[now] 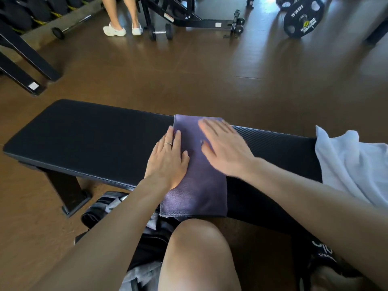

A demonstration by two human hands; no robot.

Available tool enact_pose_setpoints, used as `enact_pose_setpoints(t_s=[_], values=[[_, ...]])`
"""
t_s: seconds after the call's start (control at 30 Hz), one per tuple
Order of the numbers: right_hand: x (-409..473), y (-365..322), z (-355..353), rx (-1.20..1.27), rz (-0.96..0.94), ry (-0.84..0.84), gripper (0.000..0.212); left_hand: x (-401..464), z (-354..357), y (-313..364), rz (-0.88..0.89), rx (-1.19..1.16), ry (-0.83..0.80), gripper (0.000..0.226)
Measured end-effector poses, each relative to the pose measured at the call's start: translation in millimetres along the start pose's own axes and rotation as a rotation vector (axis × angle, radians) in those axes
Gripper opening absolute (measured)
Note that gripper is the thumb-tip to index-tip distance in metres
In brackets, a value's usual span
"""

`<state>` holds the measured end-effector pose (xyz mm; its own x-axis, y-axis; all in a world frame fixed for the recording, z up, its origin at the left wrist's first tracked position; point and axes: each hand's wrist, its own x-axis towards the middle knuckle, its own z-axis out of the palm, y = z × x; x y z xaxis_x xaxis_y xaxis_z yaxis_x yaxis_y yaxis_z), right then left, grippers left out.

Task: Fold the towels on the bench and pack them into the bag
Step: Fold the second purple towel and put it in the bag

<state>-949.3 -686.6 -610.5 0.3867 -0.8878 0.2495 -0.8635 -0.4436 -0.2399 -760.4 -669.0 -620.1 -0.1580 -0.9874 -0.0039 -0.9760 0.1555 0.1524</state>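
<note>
1. Nearest the camera, a dark grey-and-black fabric bag (109,206) lies on the brown floor just under the near edge of the bench, beside the person's bare knee. Its mouth is mostly hidden, so I cannot tell how open it is. It likely sits there so folded towels can drop straight in.
2. On the long black padded bench (88,139) lies one purple-grey microfibre towel (201,185), already folded into a narrow strip across the bench, its near hem hanging slightly over the edge.
3. The left hand (168,160) rests flat on the strip's left edge, fingers straight and together, gripping nothing; it appears to pin the cloth so it does not slide.
4. The right hand (224,148) is spread flat on the far half of the towel, blurred, also holding nothing. It looks like a smoothing stroke to flatten the fold.
5. Well to the right on the same bench lies one crumpled white terry towel (352,164), unfolded. That makes two towels in view, one folded partway, neither packed.
6. Farther off on the floor stand one small black dumbbell (160,32) and one black weight plate (303,18).
</note>
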Motion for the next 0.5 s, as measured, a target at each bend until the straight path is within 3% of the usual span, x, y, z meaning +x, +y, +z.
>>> enact_pose_setpoints(t_s=[0.1, 0.2, 0.33, 0.43, 0.5], values=[[-65.2, -11.4, -10.9, 0.086, -0.300, -0.106, 0.060, -28.9, -20.4, -0.5, 0.337, 0.064, 0.206, 0.054], [-113.2, -10.6, -21.4, -0.033, -0.427, -0.341, 0.064, -71.2, -28.0, -14.3, 0.660, 0.099, 0.069, 0.047], [-130.0, -7.0, -9.7, -0.196, -0.445, -0.330, 0.077, -103.9, -20.2, -38.9, 0.634, 0.230, -0.095, 0.072], [-128.7, -5.7, 5.1, -0.270, -0.407, -0.214, 0.074, -109.0, -8.6, -45.1, 0.576, 0.305, -0.086, 0.101], [-127.4, -10.5, 6.0, -0.256, -0.381, -0.148, 0.069, -111.2, -3.4, -46.3, 0.558, 0.303, -0.052, 0.103]])
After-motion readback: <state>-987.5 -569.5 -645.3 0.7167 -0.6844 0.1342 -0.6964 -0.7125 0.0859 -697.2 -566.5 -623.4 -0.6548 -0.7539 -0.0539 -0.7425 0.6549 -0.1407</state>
